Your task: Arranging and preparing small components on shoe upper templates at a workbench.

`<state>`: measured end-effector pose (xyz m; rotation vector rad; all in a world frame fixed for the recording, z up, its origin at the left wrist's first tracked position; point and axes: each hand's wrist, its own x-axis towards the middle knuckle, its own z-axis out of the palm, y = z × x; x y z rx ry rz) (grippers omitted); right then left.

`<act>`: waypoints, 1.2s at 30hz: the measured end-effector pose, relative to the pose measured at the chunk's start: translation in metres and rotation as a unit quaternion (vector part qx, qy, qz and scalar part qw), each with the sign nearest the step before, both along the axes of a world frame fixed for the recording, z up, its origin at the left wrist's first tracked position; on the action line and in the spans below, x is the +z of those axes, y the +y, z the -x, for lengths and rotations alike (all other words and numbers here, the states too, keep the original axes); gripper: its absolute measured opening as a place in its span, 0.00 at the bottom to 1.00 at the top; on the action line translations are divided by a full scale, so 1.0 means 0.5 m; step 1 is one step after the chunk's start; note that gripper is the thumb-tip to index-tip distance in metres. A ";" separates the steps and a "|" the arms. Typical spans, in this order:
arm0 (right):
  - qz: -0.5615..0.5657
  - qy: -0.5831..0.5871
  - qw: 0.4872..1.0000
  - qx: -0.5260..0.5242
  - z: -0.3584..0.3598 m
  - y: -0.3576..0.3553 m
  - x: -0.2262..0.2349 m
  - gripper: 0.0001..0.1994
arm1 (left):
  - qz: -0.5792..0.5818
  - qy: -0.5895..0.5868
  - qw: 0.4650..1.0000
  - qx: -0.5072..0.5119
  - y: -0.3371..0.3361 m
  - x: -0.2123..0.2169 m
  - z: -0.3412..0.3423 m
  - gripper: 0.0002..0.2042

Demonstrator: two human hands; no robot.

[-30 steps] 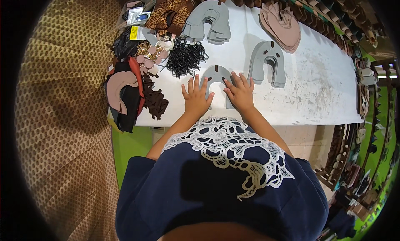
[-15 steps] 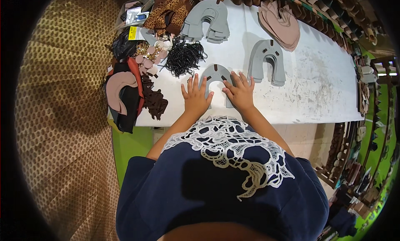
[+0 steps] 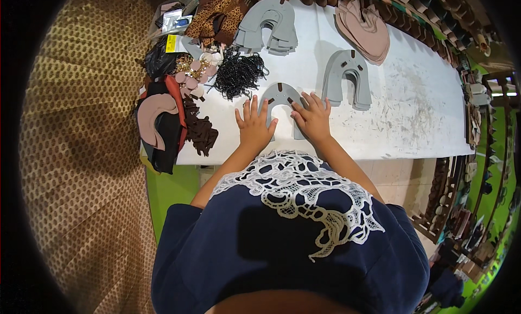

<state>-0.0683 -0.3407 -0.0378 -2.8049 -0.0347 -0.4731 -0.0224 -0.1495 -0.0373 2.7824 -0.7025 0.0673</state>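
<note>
A grey horseshoe-shaped piece (image 3: 288, 91) lies on the white-covered table in front of me, its curve pointing away from me. It bears a small dark brown strip (image 3: 280, 87) at the top of the curve and one on each side. My left hand (image 3: 253, 124) rests flat with fingers spread along the left arm of the piece. On the other side, my right hand (image 3: 315, 120) lies spread over the right arm, fingertips beside the brown strip there. Both hands hide parts of the piece, and neither grips anything.
A grey stack with brown strips (image 3: 341, 78) lies to the right. Farther back are another grey stack (image 3: 274, 13) and pink curved pieces (image 3: 366, 34). Black beaded strands (image 3: 237, 74), dark brown strips (image 3: 201, 132) and a pink piece (image 3: 149, 116) lie left on the white table (image 3: 401, 121).
</note>
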 end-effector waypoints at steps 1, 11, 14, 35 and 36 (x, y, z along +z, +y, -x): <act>-0.012 0.004 1.000 -0.014 -0.001 -0.003 -0.005 0.17 | 0.001 0.000 1.000 -0.001 0.000 -0.001 0.000 0.31; 0.032 0.029 0.999 -0.016 -0.008 0.015 0.017 0.20 | -0.006 -0.008 1.000 -0.007 -0.001 0.003 0.002 0.28; 0.023 0.014 0.999 -0.019 -0.002 0.008 0.010 0.18 | -0.004 0.001 1.000 -0.006 -0.001 0.007 0.002 0.28; -0.042 -0.025 0.995 -0.088 -0.007 0.003 -0.002 0.09 | 0.125 -0.006 0.991 0.056 0.018 0.006 -0.076 0.06; -0.039 -0.026 0.994 -0.095 -0.005 -0.002 0.003 0.09 | 0.128 -0.006 0.991 0.049 0.021 0.008 -0.080 0.06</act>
